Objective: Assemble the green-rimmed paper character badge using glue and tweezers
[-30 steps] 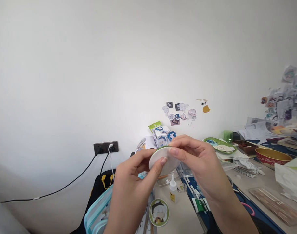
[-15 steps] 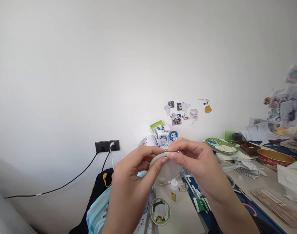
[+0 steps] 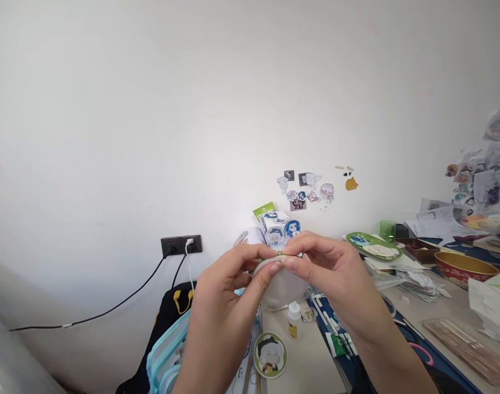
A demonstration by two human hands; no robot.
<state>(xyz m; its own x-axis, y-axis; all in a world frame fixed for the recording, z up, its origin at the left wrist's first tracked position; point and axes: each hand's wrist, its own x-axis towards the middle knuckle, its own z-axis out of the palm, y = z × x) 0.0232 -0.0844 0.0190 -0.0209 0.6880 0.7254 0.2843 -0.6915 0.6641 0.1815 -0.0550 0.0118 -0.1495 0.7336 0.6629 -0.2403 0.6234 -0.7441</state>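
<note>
Both hands hold one round white disc [image 3: 283, 282] with a green rim, raised in front of me above the table. My left hand [image 3: 225, 303] pinches its left edge between thumb and fingers. My right hand [image 3: 336, 279] pinches its top right edge, thumb tip meeting my left thumb at the rim. The disc's printed face is turned away, so only the plain white back shows. Just below it stand a small glue bottle [image 3: 292, 320] and a round green-rimmed cartoon badge [image 3: 270, 355] lying flat.
Cartoon stickers [image 3: 303, 189] dot the wall. A striped blue pouch [image 3: 168, 361] and black bag sit at lower left, near a wall socket [image 3: 181, 245] with cables. On the right lie a green plate [image 3: 373, 246], a gold bowl [image 3: 463, 266], paper piles and a brown tray [image 3: 467, 342].
My left fingers have moved up over the disc's top edge to meet my right fingers, and the disc has tilted so less of its white back shows. The view shifted slightly left.
</note>
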